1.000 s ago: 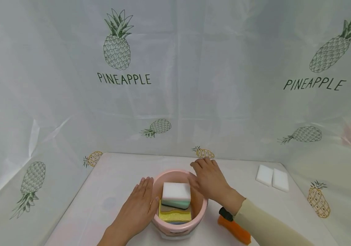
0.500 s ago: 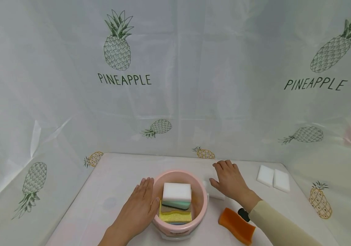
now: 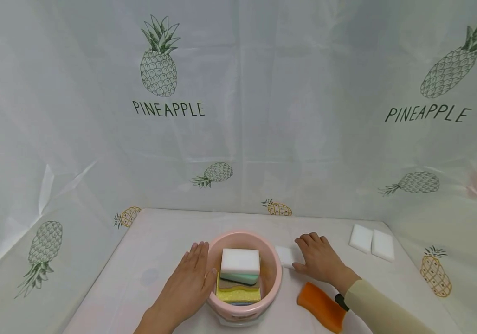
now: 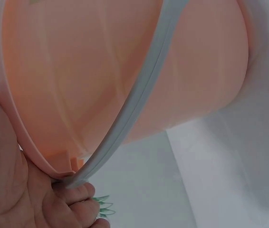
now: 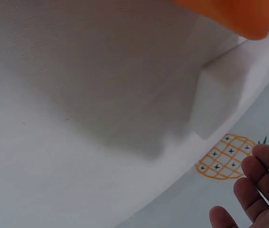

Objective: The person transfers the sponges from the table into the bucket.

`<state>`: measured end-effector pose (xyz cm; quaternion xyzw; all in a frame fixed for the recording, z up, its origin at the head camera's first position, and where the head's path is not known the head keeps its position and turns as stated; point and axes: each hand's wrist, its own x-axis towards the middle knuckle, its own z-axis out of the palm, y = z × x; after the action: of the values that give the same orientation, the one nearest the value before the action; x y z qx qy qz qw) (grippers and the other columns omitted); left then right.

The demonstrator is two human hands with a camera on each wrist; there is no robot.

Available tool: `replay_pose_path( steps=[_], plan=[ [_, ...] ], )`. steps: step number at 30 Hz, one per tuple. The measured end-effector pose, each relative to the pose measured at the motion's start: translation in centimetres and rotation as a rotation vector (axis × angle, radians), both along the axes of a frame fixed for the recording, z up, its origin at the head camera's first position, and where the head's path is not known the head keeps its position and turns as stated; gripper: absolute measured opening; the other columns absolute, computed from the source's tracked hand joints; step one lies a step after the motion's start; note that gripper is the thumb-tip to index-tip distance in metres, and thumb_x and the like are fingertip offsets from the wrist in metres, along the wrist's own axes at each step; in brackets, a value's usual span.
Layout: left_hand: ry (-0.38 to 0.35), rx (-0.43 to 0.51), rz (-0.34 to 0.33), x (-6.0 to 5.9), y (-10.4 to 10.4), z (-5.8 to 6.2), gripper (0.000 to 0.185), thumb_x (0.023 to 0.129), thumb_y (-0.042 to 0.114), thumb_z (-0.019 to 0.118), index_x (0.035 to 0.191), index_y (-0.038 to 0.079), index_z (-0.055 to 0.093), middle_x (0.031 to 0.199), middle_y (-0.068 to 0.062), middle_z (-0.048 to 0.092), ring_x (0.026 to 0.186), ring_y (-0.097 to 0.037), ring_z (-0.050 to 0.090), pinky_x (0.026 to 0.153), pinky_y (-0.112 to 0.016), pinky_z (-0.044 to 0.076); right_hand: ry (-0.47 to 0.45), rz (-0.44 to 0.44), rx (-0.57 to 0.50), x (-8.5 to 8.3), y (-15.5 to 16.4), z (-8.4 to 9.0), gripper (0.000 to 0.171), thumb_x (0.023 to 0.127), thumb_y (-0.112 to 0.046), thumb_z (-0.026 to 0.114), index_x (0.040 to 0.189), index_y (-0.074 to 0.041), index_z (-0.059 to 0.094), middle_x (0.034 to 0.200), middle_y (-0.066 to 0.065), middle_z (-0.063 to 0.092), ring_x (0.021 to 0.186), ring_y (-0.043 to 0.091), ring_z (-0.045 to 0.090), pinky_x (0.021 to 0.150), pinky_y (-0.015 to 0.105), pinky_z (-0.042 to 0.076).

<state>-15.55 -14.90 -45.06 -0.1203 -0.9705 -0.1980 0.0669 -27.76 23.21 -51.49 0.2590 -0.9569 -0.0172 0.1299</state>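
Note:
A pink bucket [image 3: 275,290] stands at the front middle, holding stacked sponges: a white one [image 3: 240,260] on top, a green one [image 3: 244,279] beneath, a yellow one [image 3: 238,296] lower. Flat along its left rim rests my left hand [image 3: 186,284], fingers straight; in the left wrist view the palm [image 4: 25,194] lies against the rim by the grey handle [image 4: 139,90]. My right hand [image 3: 322,260] hovers by a white sponge [image 3: 286,256] right of the bucket, fingers loosely bent, nothing between them. The right wrist view shows that white sponge [image 5: 220,95] apart from the fingers.
An orange sponge [image 3: 322,306] lies on the table below my right wrist, near a black band [image 3: 341,302]. Two white sponges [image 3: 361,238] lie side by side at the back right. A pineapple-printed sheet [image 3: 297,116] hangs behind the table [image 3: 171,227].
My right hand has moved away from the bucket's right rim, out to the right and down toward the white sponge, uncovering it. The left hand and bucket have stayed in place.

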Motion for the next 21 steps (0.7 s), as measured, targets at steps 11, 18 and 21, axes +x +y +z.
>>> replay_pose_path(
  steps=[11,18,21],
  plan=[
    [-0.006,0.003,0.002,0.1,0.0,-0.2,0.066,0.112,0.036,0.047,0.161,-0.007,0.033,0.169,-0.021,0.035,0.160,-0.037,0.028,0.130,-0.055,0.027,-0.005,0.005,0.028,-0.4,0.7,-1.7,0.067,0.084,-0.054,0.081,0.126,-0.003,0.067,0.125,0.013,0.066,0.115,0.034,0.058,0.096,0.054,0.052],
    [-0.018,0.015,-0.006,0.3,0.0,0.1,0.066,0.113,0.036,0.046,0.161,-0.007,0.033,0.169,-0.021,0.034,0.160,-0.038,0.028,0.129,-0.055,0.027,-0.035,-0.012,0.043,-0.4,0.6,-1.9,0.066,0.085,-0.054,0.080,0.125,-0.003,0.068,0.124,0.013,0.066,0.114,0.034,0.058,0.096,0.056,0.052],
    [-0.016,0.019,-0.010,0.4,0.0,0.2,0.066,0.113,0.035,0.046,0.161,-0.007,0.033,0.169,-0.022,0.034,0.160,-0.038,0.028,0.129,-0.056,0.027,-0.046,-0.014,0.049,-0.4,0.6,-2.0,0.065,0.085,-0.054,0.080,0.124,-0.003,0.068,0.123,0.013,0.067,0.113,0.033,0.057,0.095,0.056,0.052]
  ],
)
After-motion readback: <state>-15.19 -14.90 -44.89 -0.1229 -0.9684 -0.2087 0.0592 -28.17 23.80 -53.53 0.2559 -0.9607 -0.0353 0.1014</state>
